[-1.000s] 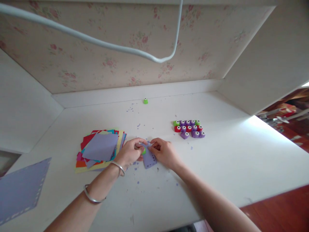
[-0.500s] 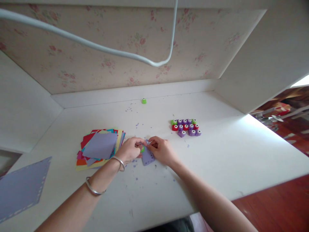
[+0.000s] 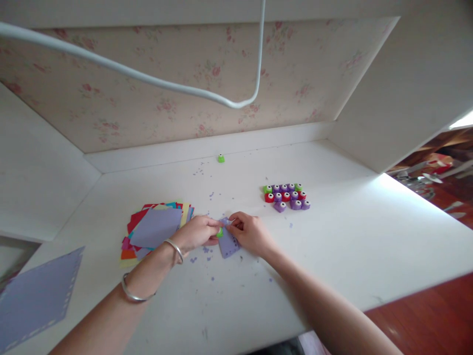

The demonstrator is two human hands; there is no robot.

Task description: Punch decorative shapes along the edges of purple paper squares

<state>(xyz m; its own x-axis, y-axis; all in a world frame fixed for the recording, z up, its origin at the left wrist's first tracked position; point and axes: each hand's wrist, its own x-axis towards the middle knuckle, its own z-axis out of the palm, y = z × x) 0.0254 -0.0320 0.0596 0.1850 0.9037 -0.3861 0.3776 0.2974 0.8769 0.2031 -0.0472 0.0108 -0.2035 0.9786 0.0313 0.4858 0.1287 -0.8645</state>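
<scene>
Evidently both hands are at work on one small card point(image 3: 229, 245), which lies mid-bench, purple, with punched holes near its right and near edges. Left hand point(image 3: 201, 230), at nine o'clock of the card, has its fingers curled round a green punch point(image 3: 220, 232) at the card's edge; how firmly it grips, I cannot tell. Right hand point(image 3: 251, 233), at three o'clock, pinches the card between thumb and bent fingers, almost closed. Further toward nine o'clock lies a paper pile point(image 3: 157, 228), purple on top, and at eight o'clock a large purple sheet point(image 3: 37, 301). Other punches point(image 3: 286, 195), red, purple and green, cluster at two o'clock; a lone punch point(image 3: 221, 158), also green, stands at twelve, near the back of the bench point(image 3: 369, 236). Purple scraps point(image 3: 207, 250) dot the surface around the card.
</scene>
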